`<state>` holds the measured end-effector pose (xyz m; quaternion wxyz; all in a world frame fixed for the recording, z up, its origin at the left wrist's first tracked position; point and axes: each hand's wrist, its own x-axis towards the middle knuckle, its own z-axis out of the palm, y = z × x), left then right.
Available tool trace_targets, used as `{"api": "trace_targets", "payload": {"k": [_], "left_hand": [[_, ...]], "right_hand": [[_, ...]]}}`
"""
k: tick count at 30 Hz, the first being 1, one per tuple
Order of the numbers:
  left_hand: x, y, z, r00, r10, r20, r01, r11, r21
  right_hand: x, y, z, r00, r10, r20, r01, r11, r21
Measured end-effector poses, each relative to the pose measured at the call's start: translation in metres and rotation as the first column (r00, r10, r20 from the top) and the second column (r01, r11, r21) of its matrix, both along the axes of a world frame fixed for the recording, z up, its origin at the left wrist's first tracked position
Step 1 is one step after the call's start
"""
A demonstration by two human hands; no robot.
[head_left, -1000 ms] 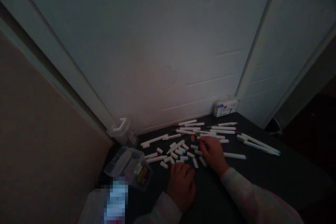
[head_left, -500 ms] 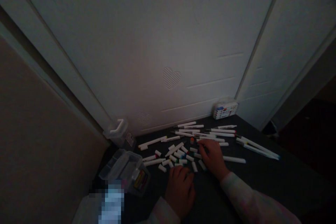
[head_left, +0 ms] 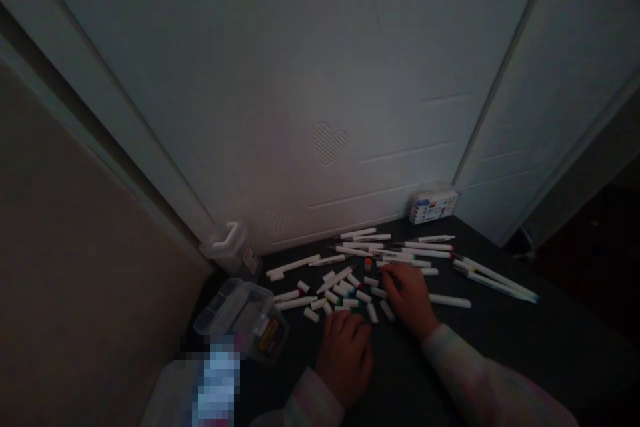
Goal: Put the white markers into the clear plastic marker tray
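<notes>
The scene is dim. Several white marker pens (head_left: 430,246) and several short white caps (head_left: 345,290) lie scattered on a dark table (head_left: 500,340). My right hand (head_left: 410,297) rests palm down among them, its fingers curled over markers near the pile's middle; what it holds, if anything, is hidden. My left hand (head_left: 345,355) lies just in front of the caps, fingers bent toward them and touching the nearest ones. Both wrists wear pale sleeves.
A clear plastic storage box (head_left: 243,320) lies at the left, with another clear container (head_left: 230,250) behind it at the wall. A pack of markers (head_left: 433,205) stands at the back right against the white panelled door (head_left: 320,100). A blurred patch sits bottom left.
Both hands stay nearly in place among the markers; only the view shifts slightly.
</notes>
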<state>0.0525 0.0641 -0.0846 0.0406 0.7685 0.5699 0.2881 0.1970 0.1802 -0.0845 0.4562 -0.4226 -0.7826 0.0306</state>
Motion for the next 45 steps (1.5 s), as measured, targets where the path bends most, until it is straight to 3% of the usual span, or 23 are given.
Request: {"api": "trace_targets", "payload": {"k": [9,19,27,37,41,45], "left_hand": [[-0.001,0.000,-0.008,0.999,-0.018,0.050,0.018,1.000,0.006],[-0.004,0.000,0.000,0.993,-0.065,-0.096,0.055,0.993,-0.108],[-0.003,0.000,0.004,0.991,-0.066,-0.120,0.043,0.982,-0.183],[-0.003,0.001,-0.002,0.987,-0.021,-0.159,0.006,0.996,-0.093],[-0.005,0.003,-0.007,0.981,-0.026,-0.194,0.021,0.999,-0.028],[-0.003,0.002,-0.004,0.985,0.026,-0.171,-0.037,0.997,-0.061]], "right_hand": [[-0.001,0.000,0.000,1.000,0.001,0.011,-0.001,1.000,0.008],[-0.003,0.000,0.002,1.000,0.002,0.019,-0.002,1.000,0.023],[-0.001,-0.004,0.005,1.000,0.013,0.029,-0.012,1.000,-0.010],[-0.021,0.027,0.027,0.971,-0.027,0.239,0.036,0.999,-0.034],[-0.023,0.030,0.024,0.953,-0.056,0.299,0.060,0.998,-0.004],[-0.019,0.026,0.016,0.931,-0.048,0.361,0.062,0.998,-0.029]]}}
